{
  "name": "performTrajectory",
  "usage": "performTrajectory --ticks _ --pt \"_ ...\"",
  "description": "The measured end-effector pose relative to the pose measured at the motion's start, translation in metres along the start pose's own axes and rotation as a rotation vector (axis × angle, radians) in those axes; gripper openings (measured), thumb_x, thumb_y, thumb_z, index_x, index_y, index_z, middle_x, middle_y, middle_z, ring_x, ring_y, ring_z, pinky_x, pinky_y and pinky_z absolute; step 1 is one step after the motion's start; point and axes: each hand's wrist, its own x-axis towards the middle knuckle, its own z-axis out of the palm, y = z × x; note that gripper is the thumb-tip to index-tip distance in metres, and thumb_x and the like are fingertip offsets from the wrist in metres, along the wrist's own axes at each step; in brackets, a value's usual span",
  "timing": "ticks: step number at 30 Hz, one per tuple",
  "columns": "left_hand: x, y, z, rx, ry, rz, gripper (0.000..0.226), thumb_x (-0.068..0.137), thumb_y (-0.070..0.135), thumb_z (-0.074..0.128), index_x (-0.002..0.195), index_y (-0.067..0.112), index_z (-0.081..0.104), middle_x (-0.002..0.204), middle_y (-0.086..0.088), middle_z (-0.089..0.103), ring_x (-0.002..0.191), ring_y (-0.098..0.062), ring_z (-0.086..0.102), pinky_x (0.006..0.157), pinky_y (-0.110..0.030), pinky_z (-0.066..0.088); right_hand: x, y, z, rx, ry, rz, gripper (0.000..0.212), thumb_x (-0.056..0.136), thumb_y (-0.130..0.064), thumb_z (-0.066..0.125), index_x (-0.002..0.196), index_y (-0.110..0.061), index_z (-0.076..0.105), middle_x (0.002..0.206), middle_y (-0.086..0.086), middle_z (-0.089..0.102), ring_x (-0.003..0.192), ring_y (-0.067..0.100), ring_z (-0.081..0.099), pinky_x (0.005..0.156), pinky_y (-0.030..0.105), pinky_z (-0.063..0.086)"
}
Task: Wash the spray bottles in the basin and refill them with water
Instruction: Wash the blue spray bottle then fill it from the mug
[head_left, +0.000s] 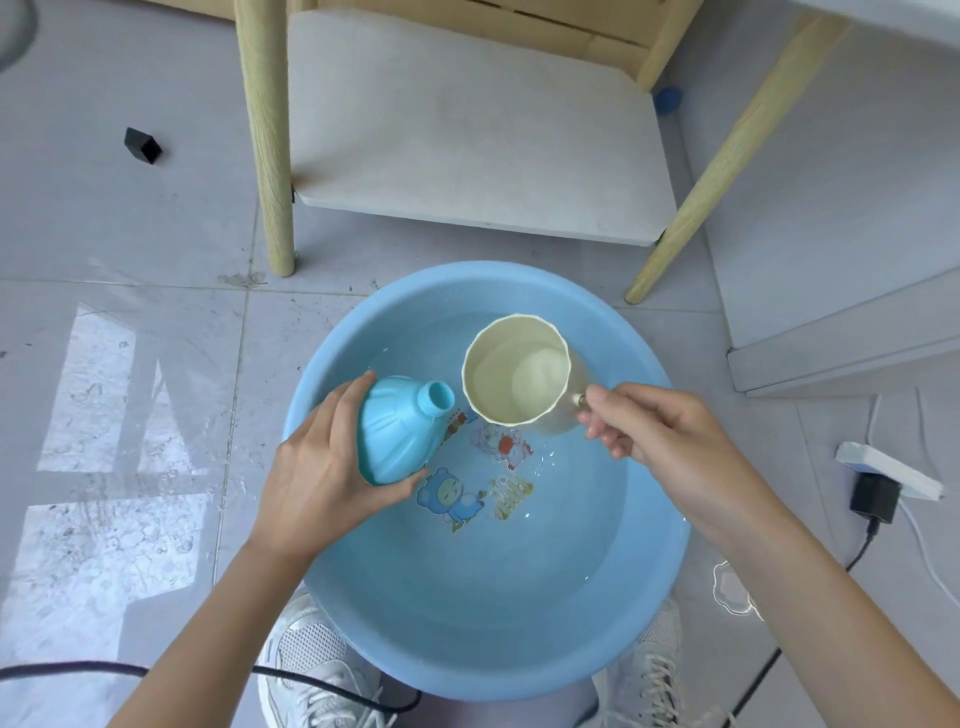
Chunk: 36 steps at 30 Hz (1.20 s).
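Grey tiled floor (130, 234) under blue basin (493, 670)

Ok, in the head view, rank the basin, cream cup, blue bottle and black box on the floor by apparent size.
1. basin
2. cream cup and blue bottle, too alike to rank; the left hand hides part of the bottle
3. black box

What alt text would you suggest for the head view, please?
The left hand holds an uncapped blue bottle, neck tilted toward a cream cup held by the right hand, over a blue basin of water.
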Motion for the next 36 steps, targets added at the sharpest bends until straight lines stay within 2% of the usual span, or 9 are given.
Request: performTrajectory --ticks 3,8,13,18,21,26,29,33,36 --pt "0.0 0.0 -0.001 -0.033 0.009 0.001 0.093 0.059 0.064 0.065 0.132 0.009 0.043 0.124 -0.006 0.06 0.105 -0.019 0.057 0.072 -0.036 0.055 -0.004 -0.011 0.004 0.02 -0.021 -0.028 0.043 0.071 -0.056 0.065 0.06 -0.014 0.064 0.07 -0.004 0.064 0.086 0.035 0.055 0.075 0.031 0.042" --pt "-0.001 0.0 -0.002 -0.07 0.032 0.0 0.091 0.061 0.066 0.062 0.13 0.009 0.044 0.123 -0.006 0.061 0.107 -0.017 0.055 0.072 -0.033 0.054 -0.003 -0.023 0.013 -0.021 -0.025 -0.082 0.046 0.063 -0.062 0.062 0.059 -0.017 0.064 0.071 0.004 0.06 0.096 0.037 0.057 0.074 0.031 0.041" --pt "-0.002 -0.003 -0.002 -0.103 0.05 0.003 0.092 0.062 0.067 0.062 0.131 0.007 0.045 0.124 -0.007 0.061 0.11 -0.017 0.056 0.077 -0.032 0.053 -0.007 -0.036 0.02 -0.165 -0.012 -0.113 0.049 0.062 -0.067 0.056 0.064 -0.019 0.066 0.089 0.026 0.06 0.069 0.017 0.053 0.073 0.03 0.042" --pt "-0.002 -0.003 -0.002 -0.133 0.071 0.001 0.091 0.062 0.066 0.062 0.131 0.009 0.044 0.124 -0.007 0.06 0.111 -0.017 0.055 0.078 -0.033 0.054 -0.011 -0.041 0.023 -0.247 0.009 -0.143 0.048 0.063 -0.068 0.054 0.067 -0.021 0.066 0.084 0.03 0.055 0.064 0.016 0.043 0.059 0.021 0.034" --pt "-0.002 -0.003 -0.001 -0.143 0.08 0.0 0.091 0.062 0.066 0.061 0.13 0.009 0.043 0.124 -0.007 0.06 0.11 -0.018 0.056 0.078 -0.033 0.054 -0.015 -0.042 0.023 -0.242 0.017 -0.141 0.043 0.071 -0.065 0.066 0.065 -0.022 0.066 0.079 0.022 0.057 0.064 0.016 0.041 0.057 0.019 0.033" --pt "-0.003 -0.003 -0.001 -0.149 0.086 -0.002 0.091 0.062 0.066 0.062 0.131 0.009 0.043 0.124 -0.007 0.06 0.109 -0.019 0.057 0.08 -0.032 0.053 -0.015 -0.042 0.025 -0.226 0.072 -0.173 0.028 0.084 -0.029 0.064 0.062 -0.012 0.064 0.06 -0.015 0.059 0.055 0.006 0.045 0.053 0.007 0.035" --pt "-0.003 -0.004 0.0 -0.15 0.085 -0.004 0.091 0.062 0.066 0.062 0.131 0.01 0.042 0.125 -0.007 0.06 0.109 -0.02 0.057 0.081 -0.032 0.052 -0.017 -0.04 0.025 -0.226 0.07 -0.195 0.028 0.086 -0.024 0.064 0.063 -0.008 0.064 0.058 -0.018 0.058 0.054 -0.001 0.048 0.056 0.006 0.035" --pt "-0.003 -0.004 0.0 -0.146 0.074 0.0 0.091 0.062 0.067 0.062 0.131 0.01 0.043 0.125 -0.007 0.06 0.109 -0.023 0.06 0.081 -0.034 0.053 -0.019 -0.04 0.025 -0.208 0.07 -0.216 0.03 0.08 -0.033 0.063 0.062 -0.01 0.065 0.068 -0.005 0.062 0.055 0.0 0.048 0.057 0.007 0.035" --pt "-0.002 -0.004 0.0 -0.14 0.074 0.002 0.091 0.063 0.067 0.062 0.13 0.009 0.043 0.125 -0.008 0.06 0.108 -0.022 0.059 0.08 -0.033 0.053 -0.019 -0.04 0.025 -0.198 0.085 -0.209 0.031 0.078 -0.037 0.062 0.06 -0.012 0.064 0.067 -0.01 0.061 0.053 0.001 0.047 0.055 0.006 0.033"
